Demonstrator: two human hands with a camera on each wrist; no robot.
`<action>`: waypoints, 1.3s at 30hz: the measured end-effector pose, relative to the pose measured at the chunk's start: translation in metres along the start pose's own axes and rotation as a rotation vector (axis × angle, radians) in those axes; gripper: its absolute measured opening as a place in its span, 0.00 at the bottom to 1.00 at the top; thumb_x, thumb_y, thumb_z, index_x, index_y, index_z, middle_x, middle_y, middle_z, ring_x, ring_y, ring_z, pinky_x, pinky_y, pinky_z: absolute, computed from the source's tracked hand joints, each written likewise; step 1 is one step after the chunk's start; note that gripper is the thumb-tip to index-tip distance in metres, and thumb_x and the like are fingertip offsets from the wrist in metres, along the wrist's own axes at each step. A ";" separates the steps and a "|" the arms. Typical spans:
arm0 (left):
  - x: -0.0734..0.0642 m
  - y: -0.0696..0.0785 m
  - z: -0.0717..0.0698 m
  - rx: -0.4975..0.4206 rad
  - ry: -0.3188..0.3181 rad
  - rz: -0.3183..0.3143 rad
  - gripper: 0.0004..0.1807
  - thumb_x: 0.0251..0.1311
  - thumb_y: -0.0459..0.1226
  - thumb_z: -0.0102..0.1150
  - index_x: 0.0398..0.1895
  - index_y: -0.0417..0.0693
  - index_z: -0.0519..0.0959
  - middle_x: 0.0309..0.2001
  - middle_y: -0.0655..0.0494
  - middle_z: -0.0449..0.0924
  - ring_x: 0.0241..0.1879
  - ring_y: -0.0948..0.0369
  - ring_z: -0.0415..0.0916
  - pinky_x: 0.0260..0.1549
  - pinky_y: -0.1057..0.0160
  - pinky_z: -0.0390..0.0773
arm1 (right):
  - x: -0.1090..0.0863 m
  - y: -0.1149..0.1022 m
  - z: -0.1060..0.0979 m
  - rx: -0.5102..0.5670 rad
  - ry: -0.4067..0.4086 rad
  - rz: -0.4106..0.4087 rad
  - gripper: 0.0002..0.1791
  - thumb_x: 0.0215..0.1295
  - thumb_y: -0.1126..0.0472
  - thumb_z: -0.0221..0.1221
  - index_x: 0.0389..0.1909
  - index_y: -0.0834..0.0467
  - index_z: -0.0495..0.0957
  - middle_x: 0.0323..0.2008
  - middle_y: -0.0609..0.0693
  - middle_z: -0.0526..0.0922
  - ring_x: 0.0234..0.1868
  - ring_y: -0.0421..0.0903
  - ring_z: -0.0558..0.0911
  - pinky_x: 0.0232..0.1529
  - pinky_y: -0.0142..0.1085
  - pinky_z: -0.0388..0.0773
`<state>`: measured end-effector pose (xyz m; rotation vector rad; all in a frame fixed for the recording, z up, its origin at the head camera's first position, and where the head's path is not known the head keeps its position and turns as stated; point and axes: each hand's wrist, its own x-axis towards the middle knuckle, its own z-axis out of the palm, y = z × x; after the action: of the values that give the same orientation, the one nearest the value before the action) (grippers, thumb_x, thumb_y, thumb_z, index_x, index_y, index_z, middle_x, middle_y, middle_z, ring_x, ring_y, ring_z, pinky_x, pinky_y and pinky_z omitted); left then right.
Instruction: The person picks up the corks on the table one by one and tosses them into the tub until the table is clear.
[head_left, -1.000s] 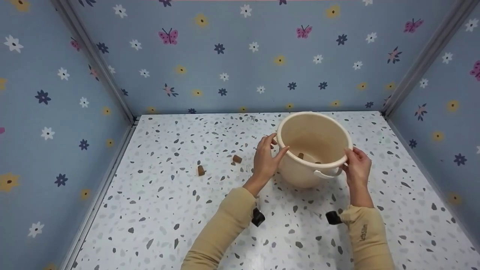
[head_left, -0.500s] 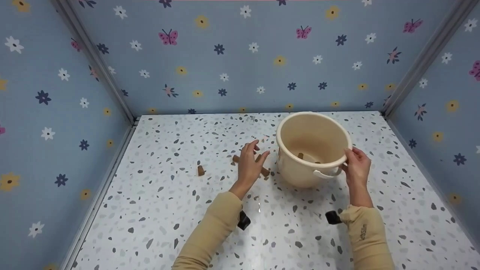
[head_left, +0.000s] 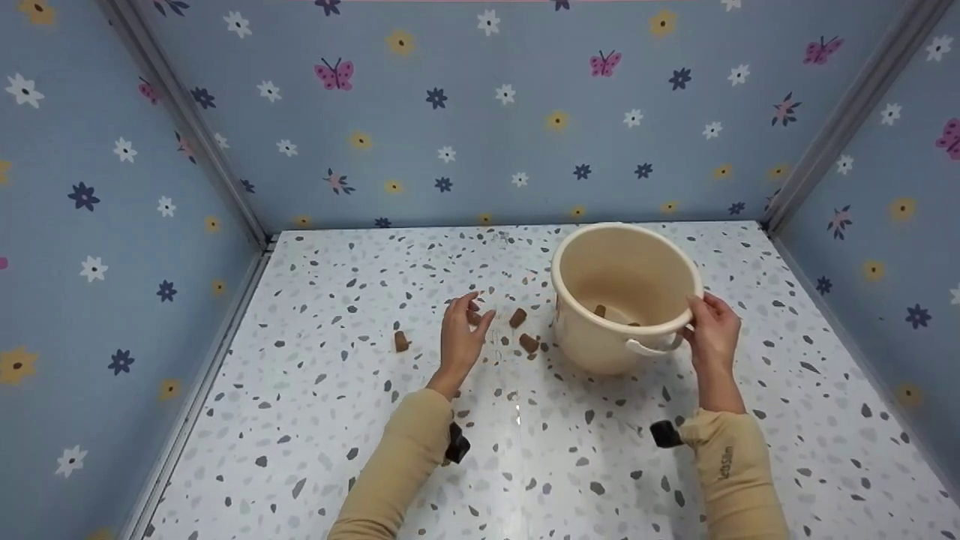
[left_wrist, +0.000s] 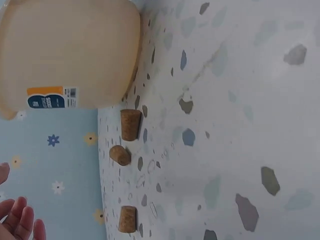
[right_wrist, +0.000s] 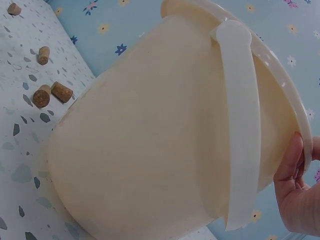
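Note:
A cream bucket (head_left: 600, 345) stands upright on the speckled surface, its white handle (right_wrist: 242, 125) hanging down on the near side. My right hand (head_left: 716, 330) pinches the bucket's rim at the right. My left hand (head_left: 459, 341) is left of the bucket with fingers loosely bent, apart from the bucket, by a cork that its fingers partly cover in the head view. Two corks, one (head_left: 517, 318) behind the other (head_left: 529, 343), lie between that hand and the bucket. Farther left is another cork (head_left: 402, 341). Inside the bucket, brown corks (head_left: 600, 310) show at the bottom.
A white speckled surface (head_left: 315, 420) spreads under everything. Blue flowered panels (head_left: 480, 112) close it in at the back and both sides, with grey frame strips (head_left: 191, 112) at the corners. The bucket carries a label (left_wrist: 52, 97).
My left hand has let go of the bucket's rim and moved left, uncovering two corks beside the bucket. The right hand has kept its hold on the rim; the bucket has stayed in place.

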<state>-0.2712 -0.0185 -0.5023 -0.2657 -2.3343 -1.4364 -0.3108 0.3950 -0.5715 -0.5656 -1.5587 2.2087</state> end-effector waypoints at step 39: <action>-0.011 -0.085 -0.068 0.264 0.086 -0.331 0.24 0.49 0.35 0.63 0.50 0.35 0.72 0.37 0.42 0.70 0.38 0.52 0.65 0.43 0.54 0.63 | 0.023 0.025 -0.008 0.060 0.015 -0.092 0.30 0.43 0.52 0.69 0.48 0.61 0.72 0.43 0.59 0.77 0.35 0.51 0.80 0.21 0.36 0.77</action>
<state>-0.2757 -0.1173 -0.5489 0.2623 -2.5447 -1.2239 -0.3274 0.4054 -0.6005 -0.4827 -1.4759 2.1695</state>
